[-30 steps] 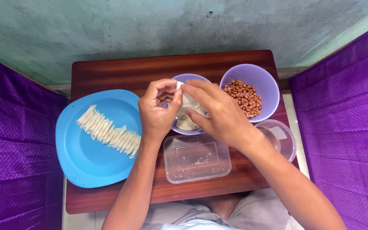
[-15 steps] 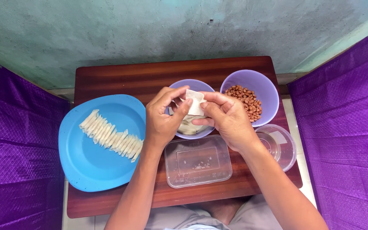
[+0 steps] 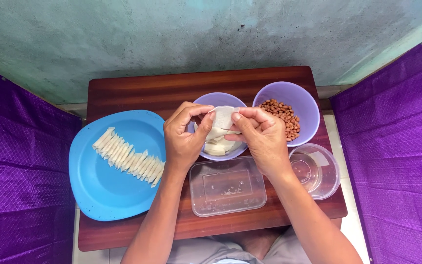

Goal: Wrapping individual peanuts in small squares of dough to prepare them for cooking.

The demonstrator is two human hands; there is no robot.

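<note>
Both hands are up over the middle bowl (image 3: 197, 105), pinching 1 white wrapper (image 3: 222, 119) between them. Left hand (image 3: 184, 137): thumb and forefinger closed on the wrapper's left edge. Right hand (image 3: 262, 137): thumb and fingers closed on its right edge, with something thin and dark pressed against the sheet, too small to identify. No slack in either pinch that I can see.

Wrapper sits just above the bowl, which has more pale sheets (image 3: 218, 146) stacked in it.

Layout on the table (image 3: 172, 85):
- blue plate (image 3: 103, 195) at left, carrying a row of about 15 finished rolls (image 3: 128, 157) laid side by side, overlapping
- second purple bowl, nuts (image 3: 283, 113) inside, just right of the hands
- clear tub (image 3: 226, 187) near the person, only a few crumbs in it
- round clear cup (image 3: 314, 171) at right, looks to hold a little clear liquid

My read on doing this step well:
- keep fingertip pressure light and even, the sheet looks thin and likely tears if the 2 hands pull apart
- work over the bowl so a dropped sheet lands on the stack
- roll tight from 1 edge, matching the slim width of the rolls on the plate
- keep fingertips dry until sealing, so the sheet doesn't stick to skin
</note>
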